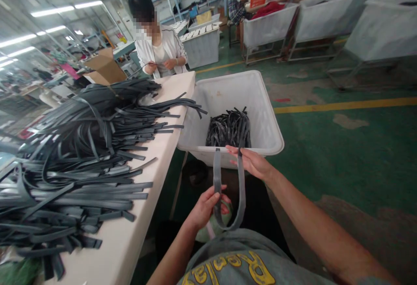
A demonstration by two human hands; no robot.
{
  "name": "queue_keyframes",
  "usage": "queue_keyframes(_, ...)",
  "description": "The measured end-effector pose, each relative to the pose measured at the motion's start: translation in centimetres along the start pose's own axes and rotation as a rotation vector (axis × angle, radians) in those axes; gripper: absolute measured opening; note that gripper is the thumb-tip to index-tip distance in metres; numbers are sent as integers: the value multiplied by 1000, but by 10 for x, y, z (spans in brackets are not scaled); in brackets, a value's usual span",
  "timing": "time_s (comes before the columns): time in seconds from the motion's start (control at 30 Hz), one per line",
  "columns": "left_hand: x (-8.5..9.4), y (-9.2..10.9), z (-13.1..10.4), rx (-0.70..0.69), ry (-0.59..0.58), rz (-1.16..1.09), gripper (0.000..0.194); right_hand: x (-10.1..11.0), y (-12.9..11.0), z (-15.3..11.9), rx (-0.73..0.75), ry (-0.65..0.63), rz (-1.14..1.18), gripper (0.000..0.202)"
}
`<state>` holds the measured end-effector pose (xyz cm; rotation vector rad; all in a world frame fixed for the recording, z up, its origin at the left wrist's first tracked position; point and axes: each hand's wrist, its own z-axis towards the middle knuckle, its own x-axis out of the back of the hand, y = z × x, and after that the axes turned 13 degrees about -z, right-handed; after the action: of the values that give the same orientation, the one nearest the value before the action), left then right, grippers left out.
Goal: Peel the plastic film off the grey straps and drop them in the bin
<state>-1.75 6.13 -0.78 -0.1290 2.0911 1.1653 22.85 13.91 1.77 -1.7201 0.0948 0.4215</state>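
Observation:
A long grey strap (pixel 241 189) hangs between my hands in a U-shaped loop over my lap. My left hand (pixel 208 204) pinches its left length a little below the end, which points up. Higher up, near the bin's front rim, my right hand (pixel 252 161) grips the other length; a darker part of the strap shows at those fingers. Just beyond, a heap of dark straps (pixel 228 129) lies in the bottom of a white plastic bin (pixel 224 89). To the left, many more loose grey straps (pixel 81 159) are piled on a table.
The pale table (pixel 156 215) runs along my left, with strap ends sticking out over its edge. Across from me a co-worker (pixel 161 50) holds something thin in both hands. Large white carts (pixel 270 24) stand at the back right, near another person. A cardboard box (pixel 106 67) is behind the pile.

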Motion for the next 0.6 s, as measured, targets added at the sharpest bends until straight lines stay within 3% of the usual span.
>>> queue_keyframes(0.13, -4, -3, -9, 1, -74, 127, 50, 7, 14, 30, -90, 2, 107, 24)
queue_keyframes(0.33, -8, 0, -15, 5, -81, 242, 48, 5, 31, 28, -86, -10, 184, 25)
queue_keyframes(0.47, -7, -4, -17, 83, -101, 299, 50, -3, 22, 23, -21, -34, 180, 26)
queue_keyframes(0.6, -2, -11, -14, 91, -17, 265, 51, -9, 6, 19, 118, 69, 125, 26)
